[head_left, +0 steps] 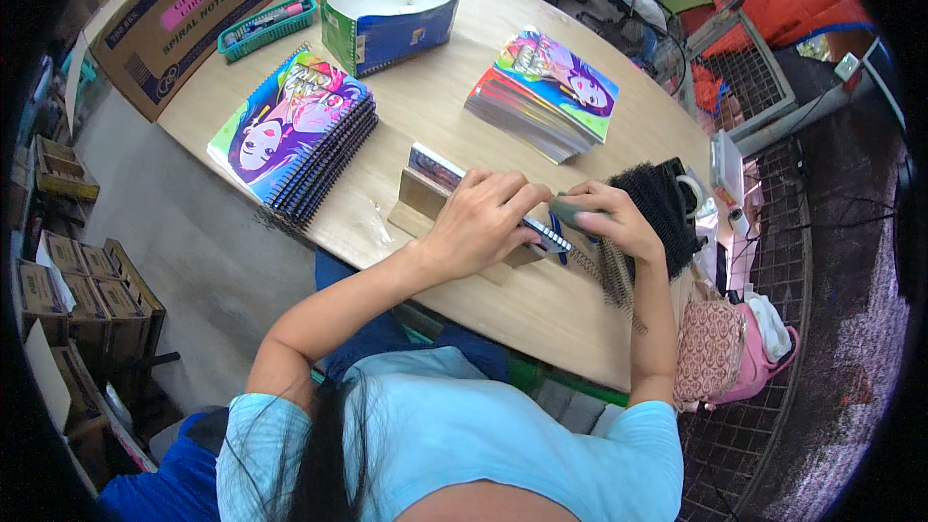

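My left hand [486, 216] is closed over a notebook [435, 168] that stands on edge against a small wooden stand [418, 195]. White and dark marks run along the notebook's edge below my fingers. To its right, my right hand [614, 219] is closed, with a dark green piece [570, 212] at its fingertips; whether it is held or worn on a finger I cannot tell. Below that hand, dark spiral binding coils [611, 275] trail from the notebook's end toward my right forearm. A heap of black coils [653, 208] lies just beyond my right wrist.
Coil-bound notebooks are stacked [300, 126] at left, and a pile of colourful covers and pages [551, 87] lies at far right. Behind stand an open blue-green box [391, 24], a green pen basket [268, 27] and a cardboard carton [184, 24]. Bags [720, 348] sit at the table's right.
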Demonstrator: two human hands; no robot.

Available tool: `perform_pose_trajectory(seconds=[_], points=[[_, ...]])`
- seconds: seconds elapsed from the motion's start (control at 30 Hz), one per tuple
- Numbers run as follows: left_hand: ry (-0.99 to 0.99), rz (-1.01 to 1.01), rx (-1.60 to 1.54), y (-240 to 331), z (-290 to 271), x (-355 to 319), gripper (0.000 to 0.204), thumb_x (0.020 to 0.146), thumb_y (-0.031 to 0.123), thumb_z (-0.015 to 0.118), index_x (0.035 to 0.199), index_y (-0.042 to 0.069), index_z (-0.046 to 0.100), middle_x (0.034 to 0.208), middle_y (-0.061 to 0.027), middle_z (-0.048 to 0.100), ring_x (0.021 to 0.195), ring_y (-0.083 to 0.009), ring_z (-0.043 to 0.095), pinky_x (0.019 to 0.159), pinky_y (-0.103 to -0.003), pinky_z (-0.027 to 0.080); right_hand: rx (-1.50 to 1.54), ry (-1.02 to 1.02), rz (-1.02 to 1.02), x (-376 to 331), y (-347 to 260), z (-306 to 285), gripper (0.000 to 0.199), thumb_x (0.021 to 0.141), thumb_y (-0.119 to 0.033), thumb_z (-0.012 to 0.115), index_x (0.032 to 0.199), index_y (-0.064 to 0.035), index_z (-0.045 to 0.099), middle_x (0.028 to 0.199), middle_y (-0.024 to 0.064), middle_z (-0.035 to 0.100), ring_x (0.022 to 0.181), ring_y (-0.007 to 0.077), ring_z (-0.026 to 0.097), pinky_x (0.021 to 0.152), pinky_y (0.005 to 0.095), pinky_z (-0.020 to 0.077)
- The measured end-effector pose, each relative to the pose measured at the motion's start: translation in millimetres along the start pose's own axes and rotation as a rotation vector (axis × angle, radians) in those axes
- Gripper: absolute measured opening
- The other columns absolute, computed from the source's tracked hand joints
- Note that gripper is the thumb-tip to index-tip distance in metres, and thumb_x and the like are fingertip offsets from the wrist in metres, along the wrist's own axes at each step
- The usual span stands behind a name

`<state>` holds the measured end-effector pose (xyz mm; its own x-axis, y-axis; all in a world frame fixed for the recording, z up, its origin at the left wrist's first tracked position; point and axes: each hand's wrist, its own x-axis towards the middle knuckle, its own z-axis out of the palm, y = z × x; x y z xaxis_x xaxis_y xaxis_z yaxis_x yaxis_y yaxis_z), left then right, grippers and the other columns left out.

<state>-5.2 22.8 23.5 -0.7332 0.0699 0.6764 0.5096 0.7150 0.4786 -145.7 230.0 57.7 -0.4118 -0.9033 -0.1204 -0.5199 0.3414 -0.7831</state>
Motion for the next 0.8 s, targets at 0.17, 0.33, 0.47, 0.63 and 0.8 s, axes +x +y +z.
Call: perform_pose_trajectory(seconds=[0.17,0.33,0.47,0.63,0.8], points=[[0.025,-0.011,-0.029,-1,-2,-5,0.047,0.069,0.018,0.074,0.110,0.009,0.055,0.106,-0.0088,0.055,0.093,-0.0263,0.057,0.081,-0.037,0.042,-0.479,0.009,0.154,7,-13,11,0.058,0.079,-0.045,0.056,0.106,0.0050,0.066,0.111,0.0140,0.062,0.100,0.0257,0.058,0.091,0.0353,0.0431],[0.101,-0.026,0.006,-5,2,-8,0.051,0.064,0.020,0.078,0.109,0.012,0.056,0.116,-0.0104,0.050,0.103,-0.0287,0.053,0.088,-0.042,0.041,-0.126,-0.005,-0.057,19,-7,14,0.044,0.081,-0.034,0.062,0.108,-0.0003,0.067,0.101,0.0160,0.062,0.094,0.0274,0.059,0.086,0.0363,0.0455],[0.303,-0.207,0.266,-20,-22,-11,0.059,0.055,0.030,0.086,0.104,0.013,0.058,0.121,-0.0148,0.043,0.114,-0.0332,0.042,0.091,-0.045,0.040,0.247,-0.066,-0.123,25,-9,4,0.043,0.081,-0.037,0.063,0.107,-0.0029,0.068,0.100,0.0169,0.061,0.095,0.0281,0.059,0.086,0.0343,0.0455],[0.299,-0.410,-0.057,-46,-14,-24,0.063,0.048,0.040,0.090,0.091,0.008,0.057,0.111,-0.0154,0.039,0.105,-0.0292,0.042,0.081,-0.039,0.044,-0.091,0.104,-0.044,34,-13,20,0.044,0.080,-0.037,0.064,0.105,-0.0008,0.068,0.102,0.0175,0.063,0.097,0.0280,0.059,0.087,0.0349,0.0455],[0.305,-0.399,-0.144,-33,-9,-19,0.056,0.051,0.029,0.089,0.088,0.006,0.054,0.105,-0.0132,0.041,0.086,-0.0272,0.054,0.069,-0.040,0.048,-0.036,0.079,0.004,34,-2,16,0.042,0.083,-0.030,0.060,0.106,0.0049,0.066,0.102,0.0156,0.064,0.094,0.0238,0.059,0.083,0.0350,0.0460]])
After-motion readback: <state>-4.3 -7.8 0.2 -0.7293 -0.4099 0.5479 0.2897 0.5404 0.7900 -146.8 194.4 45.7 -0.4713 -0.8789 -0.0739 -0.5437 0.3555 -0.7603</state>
